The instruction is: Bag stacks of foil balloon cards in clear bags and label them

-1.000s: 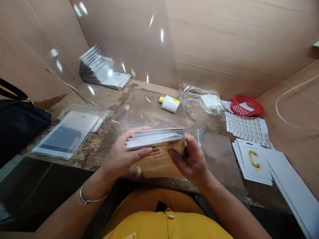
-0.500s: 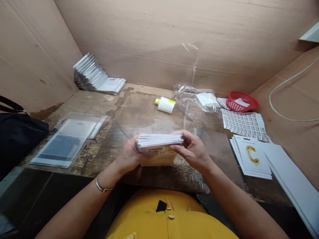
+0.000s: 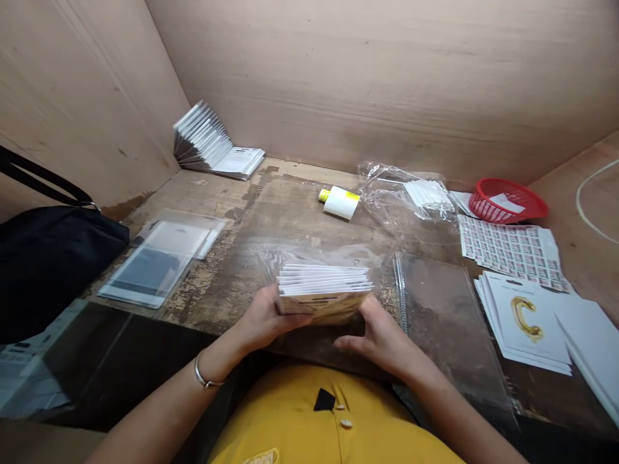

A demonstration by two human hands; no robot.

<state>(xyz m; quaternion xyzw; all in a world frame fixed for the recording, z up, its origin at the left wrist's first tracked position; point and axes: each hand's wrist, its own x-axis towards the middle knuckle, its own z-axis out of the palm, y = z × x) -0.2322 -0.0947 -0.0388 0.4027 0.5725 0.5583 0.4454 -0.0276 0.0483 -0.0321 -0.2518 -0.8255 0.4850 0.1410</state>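
Note:
A stack of white cards (image 3: 325, 281) stands upright just above the table's front edge, its upper edges facing me. My left hand (image 3: 269, 320) is closed around the left side of the stack, thumb across the near face. At the lower right corner, my right hand (image 3: 380, 334) rests its fingers against the stack; its thumb is stretched away, apart from the cards. Clear plastic film (image 3: 271, 252) shows around and behind the stack. How far the cards sit inside it I cannot tell.
Left are flat clear sleeves (image 3: 164, 258), a black bag (image 3: 62, 251) and fanned packed cards (image 3: 207, 135). A white-and-yellow roll (image 3: 342, 202) lies mid-table. To the right are a red basket (image 3: 507, 201), sticker sheets (image 3: 512, 251), cards with a gold C (image 3: 527, 319) and clear bags (image 3: 440, 309).
The clear film that rose high above the stack is now down low behind it. My right hand has slid down the stack's side and its thumb has come off. The view has shifted left.

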